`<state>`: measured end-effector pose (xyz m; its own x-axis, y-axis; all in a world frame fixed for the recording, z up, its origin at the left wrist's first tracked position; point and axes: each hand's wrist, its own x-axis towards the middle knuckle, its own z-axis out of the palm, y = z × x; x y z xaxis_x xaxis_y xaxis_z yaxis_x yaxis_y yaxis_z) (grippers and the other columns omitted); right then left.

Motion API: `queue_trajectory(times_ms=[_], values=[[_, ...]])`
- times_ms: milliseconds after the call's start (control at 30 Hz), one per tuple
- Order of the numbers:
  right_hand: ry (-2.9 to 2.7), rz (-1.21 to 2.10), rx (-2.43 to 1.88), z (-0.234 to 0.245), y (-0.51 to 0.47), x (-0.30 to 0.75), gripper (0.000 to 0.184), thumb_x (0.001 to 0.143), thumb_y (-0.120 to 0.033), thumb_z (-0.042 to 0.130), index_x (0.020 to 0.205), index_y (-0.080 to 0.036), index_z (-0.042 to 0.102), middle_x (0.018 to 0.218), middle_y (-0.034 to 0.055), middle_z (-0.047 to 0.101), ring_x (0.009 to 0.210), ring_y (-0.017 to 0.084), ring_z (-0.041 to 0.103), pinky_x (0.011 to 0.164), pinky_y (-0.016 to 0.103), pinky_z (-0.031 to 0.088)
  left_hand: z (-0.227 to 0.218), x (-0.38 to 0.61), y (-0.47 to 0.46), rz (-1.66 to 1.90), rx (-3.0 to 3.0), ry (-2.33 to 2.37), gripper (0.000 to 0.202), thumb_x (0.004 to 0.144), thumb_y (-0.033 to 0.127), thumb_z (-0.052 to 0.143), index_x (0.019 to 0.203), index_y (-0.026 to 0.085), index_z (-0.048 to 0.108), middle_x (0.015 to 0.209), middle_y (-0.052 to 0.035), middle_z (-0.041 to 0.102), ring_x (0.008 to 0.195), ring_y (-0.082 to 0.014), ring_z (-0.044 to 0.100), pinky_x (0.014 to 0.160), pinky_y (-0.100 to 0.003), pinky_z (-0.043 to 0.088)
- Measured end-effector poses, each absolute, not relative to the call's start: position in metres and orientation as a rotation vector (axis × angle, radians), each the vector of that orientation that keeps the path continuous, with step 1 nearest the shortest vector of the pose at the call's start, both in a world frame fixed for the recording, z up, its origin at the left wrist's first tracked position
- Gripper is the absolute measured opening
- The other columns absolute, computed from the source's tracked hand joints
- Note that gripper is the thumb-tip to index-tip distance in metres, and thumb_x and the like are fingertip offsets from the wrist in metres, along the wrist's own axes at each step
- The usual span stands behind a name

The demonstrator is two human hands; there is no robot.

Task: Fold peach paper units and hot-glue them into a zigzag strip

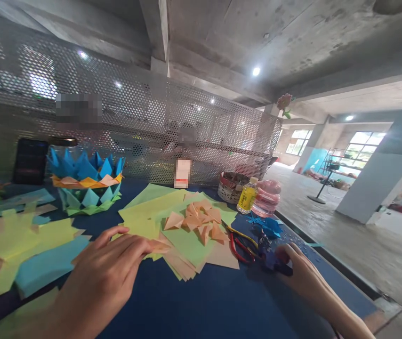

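My left hand point(111, 263) lies on the dark blue table point(201, 306), fingers stretched toward a stack of peach paper sheets point(183, 263), its fingertips touching the stack's edge. Several folded peach triangles point(201, 219) are heaped on green paper sheets point(187, 240). At the table's right side my right hand point(298, 270) is closed around a small dark blue object point(277, 263) that I cannot make out. Red and yellow handled pliers point(241, 242) lie just left of that hand.
A stacked blue, orange and green paper crown shape point(86, 183) stands at the back left. Loose yellow and blue sheets point(28, 249) cover the left. A yellow bottle point(247, 195), pink container point(266, 197) and basket point(231, 186) stand near a perforated metal screen point(133, 122). Blue folded pieces point(268, 226) lie beside them.
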<state>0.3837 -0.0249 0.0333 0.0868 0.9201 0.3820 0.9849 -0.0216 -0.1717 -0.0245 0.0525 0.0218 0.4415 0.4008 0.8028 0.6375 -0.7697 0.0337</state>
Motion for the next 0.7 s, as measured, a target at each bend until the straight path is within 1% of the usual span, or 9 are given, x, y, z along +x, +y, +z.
queue_trajectory(times_ms=[100,233,333,400,467,500,533,633,700], values=[[-1.832,-0.236,-1.996,0.030,-0.026,0.396,0.017,0.067,-0.028,0.064,0.081,-0.021,0.059,0.076,0.0025,0.063,0.066,0.020,0.061,0.062,0.031,0.049,0.019,-0.025,0.052,-1.223,-2.408,-0.956,0.026,0.096,0.012,0.037,0.094,0.023,0.061,0.075,0.0022,0.066,0.065,-0.0173,0.061,0.093,-0.045,0.038],[-1.786,-0.221,-2.020,0.022,-0.024,0.419,0.028,0.068,-0.042,0.066,0.084,-0.020,0.062,0.077,0.0057,0.065,0.067,0.022,0.063,0.063,0.034,0.052,0.022,-0.023,0.050,-1.226,-2.428,-0.951,0.026,0.096,0.010,0.036,0.094,0.023,0.059,0.077,0.0029,0.067,0.066,-0.0160,0.060,0.091,-0.042,0.039],[-1.807,-0.161,-2.029,0.021,-0.028,0.433,0.036,0.072,-0.049,0.063,0.091,-0.020,0.065,0.083,0.0081,0.068,0.076,0.025,0.066,0.070,0.037,0.054,0.026,-0.022,0.049,-1.231,-2.452,-0.949,0.027,0.096,0.008,0.036,0.093,0.023,0.058,0.079,0.0042,0.067,0.065,-0.0144,0.059,0.091,-0.042,0.038],[-1.836,-0.154,-2.055,0.024,-0.031,0.434,0.042,0.071,-0.051,0.065,0.099,-0.021,0.066,0.092,0.0104,0.069,0.086,0.029,0.066,0.077,0.042,0.054,0.026,-0.022,0.049,-1.230,-2.457,-0.963,0.026,0.096,0.009,0.036,0.090,0.023,0.057,0.078,0.0037,0.067,0.065,-0.0145,0.058,0.091,-0.042,0.038],[-1.861,-0.240,-2.051,0.033,-0.032,0.425,0.044,0.070,-0.049,0.067,0.106,-0.022,0.066,0.106,0.0128,0.067,0.099,0.035,0.063,0.085,0.051,0.051,0.025,-0.021,0.049,-1.218,-2.472,-0.992,0.025,0.097,0.010,0.035,0.088,0.022,0.056,0.076,0.0029,0.065,0.064,-0.0148,0.057,0.091,-0.043,0.038],[-1.871,-0.302,-2.018,0.038,-0.030,0.416,0.042,0.073,-0.046,0.065,0.108,-0.023,0.066,0.112,0.0135,0.065,0.104,0.036,0.061,0.088,0.055,0.048,0.025,-0.021,0.049,-1.207,-2.484,-1.016,0.025,0.097,0.011,0.035,0.086,0.022,0.055,0.074,0.0029,0.063,0.063,-0.0147,0.056,0.091,-0.043,0.038],[-1.898,-0.327,-1.943,0.044,-0.026,0.403,0.036,0.079,-0.044,0.061,0.109,-0.023,0.065,0.116,0.0135,0.063,0.107,0.036,0.060,0.090,0.055,0.047,0.024,-0.021,0.048,-1.197,-2.495,-1.040,0.025,0.097,0.012,0.035,0.084,0.022,0.053,0.071,0.0032,0.061,0.062,-0.0146,0.054,0.091,-0.044,0.038],[-2.148,-0.106,-1.658,0.061,-0.003,0.354,0.024,0.094,-0.032,0.047,0.111,-0.025,0.062,0.111,0.0095,0.064,0.099,0.025,0.062,0.086,0.041,0.051,0.023,-0.022,0.049,-1.176,-2.521,-1.086,0.024,0.098,0.016,0.035,0.079,0.022,0.050,0.067,0.0039,0.057,0.059,-0.0146,0.051,0.092,-0.044,0.038],[-2.327,-0.014,-1.468,0.068,0.020,0.322,0.022,0.095,-0.022,0.045,0.106,-0.022,0.063,0.108,0.0097,0.063,0.100,0.022,0.061,0.087,0.037,0.050,0.023,-0.022,0.049,-1.158,-2.538,-1.104,0.023,0.098,0.017,0.036,0.080,0.022,0.050,0.068,0.0034,0.057,0.061,-0.0153,0.051,0.092,-0.044,0.038]])
